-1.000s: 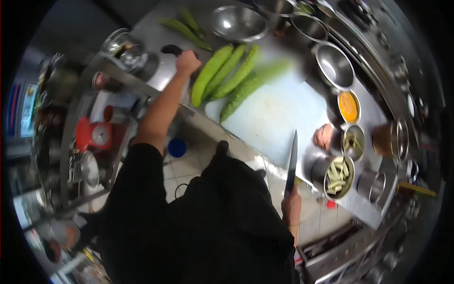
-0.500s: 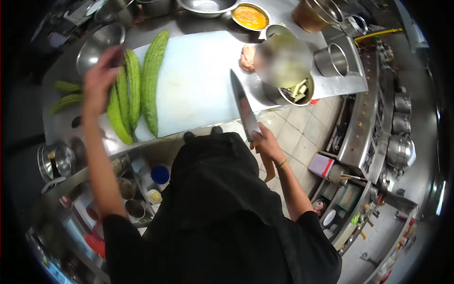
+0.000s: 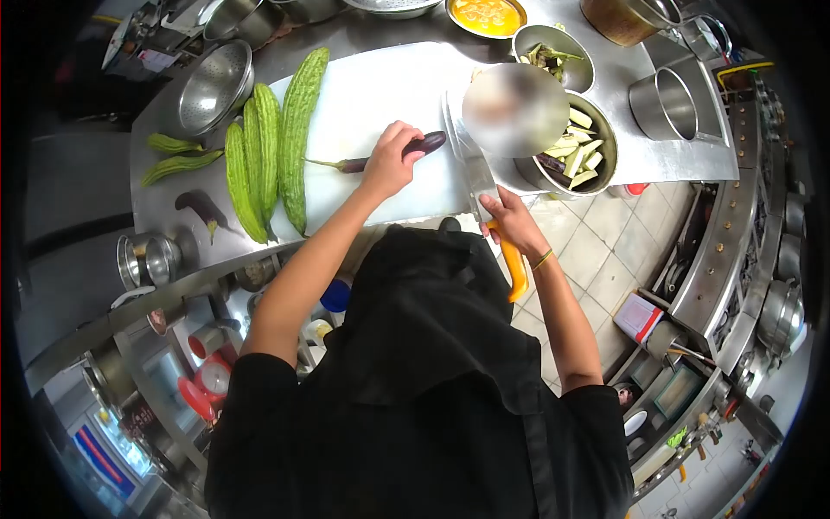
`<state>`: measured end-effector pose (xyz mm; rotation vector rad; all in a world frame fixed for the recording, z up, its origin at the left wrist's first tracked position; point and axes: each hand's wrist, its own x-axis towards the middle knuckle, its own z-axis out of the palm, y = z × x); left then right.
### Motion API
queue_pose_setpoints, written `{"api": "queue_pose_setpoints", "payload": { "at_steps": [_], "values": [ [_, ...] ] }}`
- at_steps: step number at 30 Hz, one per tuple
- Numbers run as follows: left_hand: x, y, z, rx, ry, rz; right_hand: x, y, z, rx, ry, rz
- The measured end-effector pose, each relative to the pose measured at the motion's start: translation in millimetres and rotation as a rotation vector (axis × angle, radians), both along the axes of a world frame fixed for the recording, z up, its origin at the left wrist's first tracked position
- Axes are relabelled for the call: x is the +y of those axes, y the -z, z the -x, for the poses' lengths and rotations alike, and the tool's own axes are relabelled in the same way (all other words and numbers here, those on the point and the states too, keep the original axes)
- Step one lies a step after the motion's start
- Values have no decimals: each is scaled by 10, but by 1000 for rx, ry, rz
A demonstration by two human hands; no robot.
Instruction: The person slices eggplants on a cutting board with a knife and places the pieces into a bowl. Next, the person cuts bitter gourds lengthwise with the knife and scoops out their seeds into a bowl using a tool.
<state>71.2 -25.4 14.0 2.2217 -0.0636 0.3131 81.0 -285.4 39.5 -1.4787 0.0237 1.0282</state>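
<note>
My left hand [image 3: 391, 161] is closed around a dark purple eggplant [image 3: 425, 144], whose thin green stem points left over the white cutting board [image 3: 372, 95]. In my right hand [image 3: 512, 218] is a large knife [image 3: 471, 160] with a yellow handle, its blade pointing away from me at the board's right edge. Just right of the blade, a steel pot [image 3: 612, 147] holds cut eggplant pieces [image 3: 581, 156]. Several long green ridged gourds [image 3: 298, 130] lie along the board's left side. A blurred round patch covers what is beside the knife tip.
Another eggplant [image 3: 203, 210] lies on the steel table's left part, near a perforated colander [image 3: 216, 86]. At the back are a bowl of orange liquid [image 3: 487, 15] and a bowl of trimmings [image 3: 553, 56]. An empty-looking steel pot [image 3: 664, 104] stands far right.
My left hand has moved from above the gourds at left to the board's middle, bringing the eggplant. My right hand still grips the knife. The whole view has shifted.
</note>
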Motion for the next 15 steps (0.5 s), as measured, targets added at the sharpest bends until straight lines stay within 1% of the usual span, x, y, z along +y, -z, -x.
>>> {"api": "queue_pose_setpoints", "payload": {
  "at_steps": [2,6,8,11,15],
  "values": [
    [-13,16,-10,15,-11,36,-34,40,-50,-1,-22,-12],
    [-53,5,1,1,-38,-10,-113,100,-133,38,-75,-49],
    [-44,27,-13,6,-50,68,-127,121,-164,59,-108,-65],
    [-39,-32,-14,19,-59,-1,-124,99,-191,54,-89,-52],
    [-34,-5,-15,7,-59,39,-213,17,-201,103,-156,-25]
  ]
}}
